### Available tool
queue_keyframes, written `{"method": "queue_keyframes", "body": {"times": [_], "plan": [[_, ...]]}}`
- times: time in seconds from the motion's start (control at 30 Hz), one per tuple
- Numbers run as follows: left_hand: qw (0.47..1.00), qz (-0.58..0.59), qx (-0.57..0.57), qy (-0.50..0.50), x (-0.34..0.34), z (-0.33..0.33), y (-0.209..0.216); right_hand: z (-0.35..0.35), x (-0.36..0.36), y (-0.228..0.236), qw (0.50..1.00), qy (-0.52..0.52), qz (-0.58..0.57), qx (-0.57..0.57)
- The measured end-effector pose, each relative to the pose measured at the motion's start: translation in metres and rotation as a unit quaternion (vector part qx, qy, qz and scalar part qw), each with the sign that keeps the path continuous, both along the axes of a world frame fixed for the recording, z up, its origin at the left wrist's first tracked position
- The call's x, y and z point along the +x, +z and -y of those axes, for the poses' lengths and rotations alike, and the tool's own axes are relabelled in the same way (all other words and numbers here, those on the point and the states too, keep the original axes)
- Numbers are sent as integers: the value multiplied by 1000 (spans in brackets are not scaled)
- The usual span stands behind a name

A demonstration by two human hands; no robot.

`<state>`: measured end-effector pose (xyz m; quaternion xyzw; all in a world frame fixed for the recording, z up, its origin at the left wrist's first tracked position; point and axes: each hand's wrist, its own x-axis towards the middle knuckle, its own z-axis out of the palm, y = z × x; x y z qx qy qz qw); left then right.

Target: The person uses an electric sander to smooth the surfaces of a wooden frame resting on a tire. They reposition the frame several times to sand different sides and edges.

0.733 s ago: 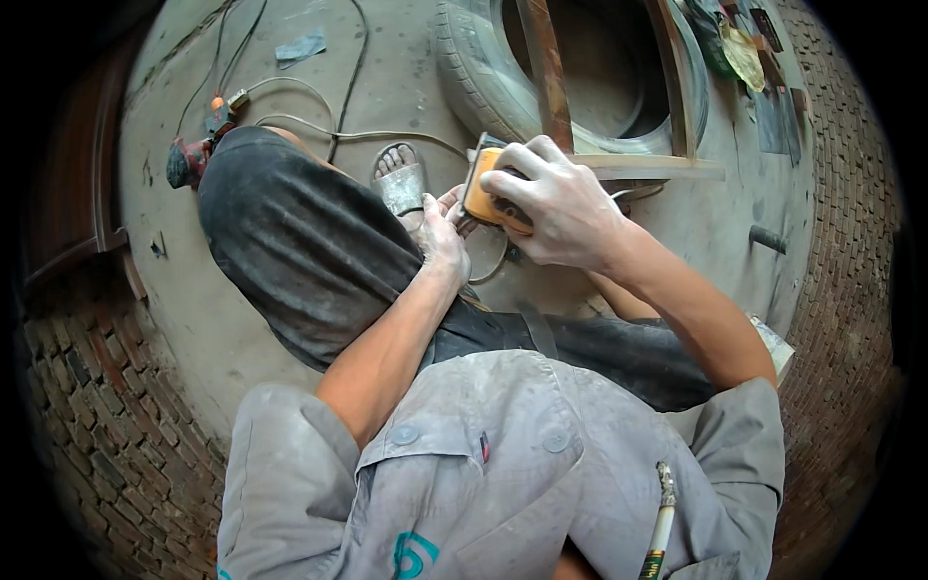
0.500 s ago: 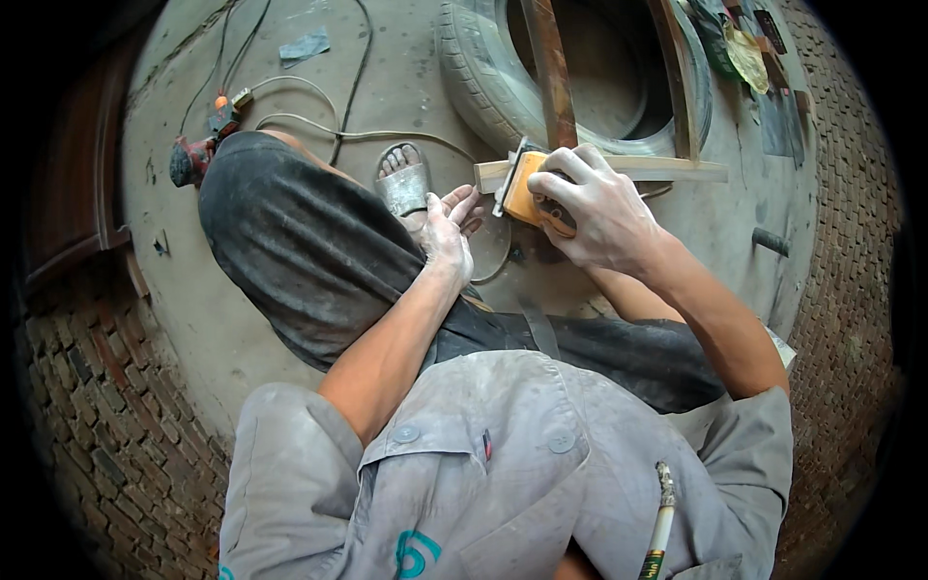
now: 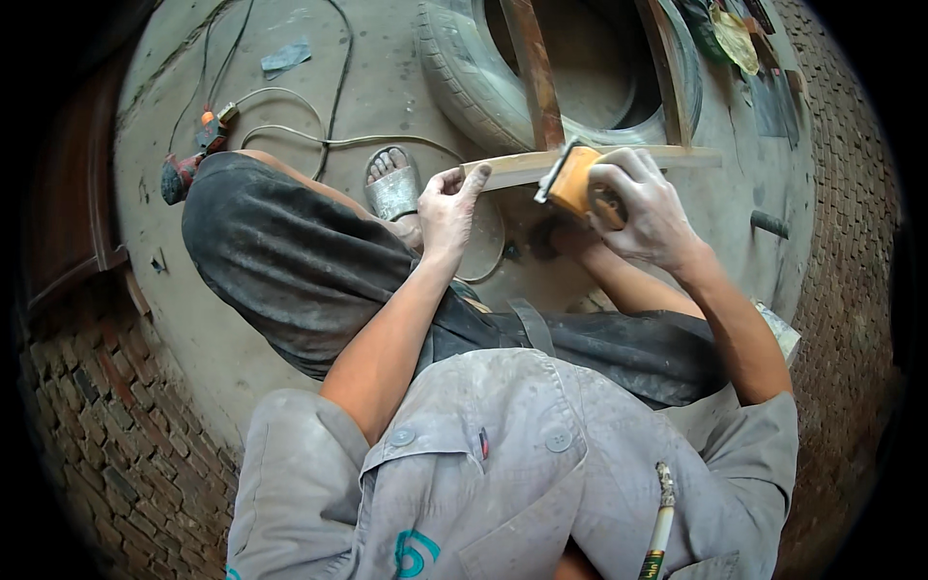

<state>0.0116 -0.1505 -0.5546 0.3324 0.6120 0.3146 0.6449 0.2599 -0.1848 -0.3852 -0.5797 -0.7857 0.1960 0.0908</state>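
Note:
My right hand (image 3: 645, 208) is wrapped round an orange power sander (image 3: 577, 184), its flat pad tilted up to the left. The sander is at the near face of a pale wooden rail (image 3: 517, 168); whether it touches the wood I cannot tell. That rail is the near bar of a wooden frame with two darker brown bars (image 3: 534, 72) running away from me. My left hand (image 3: 447, 210) grips the rail's left end, thumb on the near side. White dust coats both hands.
Under the frame lies a large tyre (image 3: 464, 87). A cable (image 3: 367, 141) loops over the concrete floor to a plug connection. A red power tool (image 3: 180, 177) lies beyond my left knee. A dark short tube (image 3: 769, 225) is on the right. Brick paving borders both sides.
My left hand has closed on the rail's left end. My right hand has moved the sander to the right and tilted it. The frame and tyre appear slightly further left in view.

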Motion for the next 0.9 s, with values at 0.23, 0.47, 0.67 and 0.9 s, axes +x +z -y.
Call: {"method": "queue_keyframes", "body": {"times": [0.23,0.47,0.67,0.9], "plan": [[997,-18,36,-62,0,-6,-4,0,6,-5,999,-19,2,36],[995,33,19,-91,-12,-1,-2,-1,12,-9,998,-51,14,34],[996,-27,20,-84,-5,0,-2,-7,-9,-10,998,-34,-2,47],[999,8,-26,-30,-6,7,-21,-6,-18,-16,993,-99,-6,62]]}}
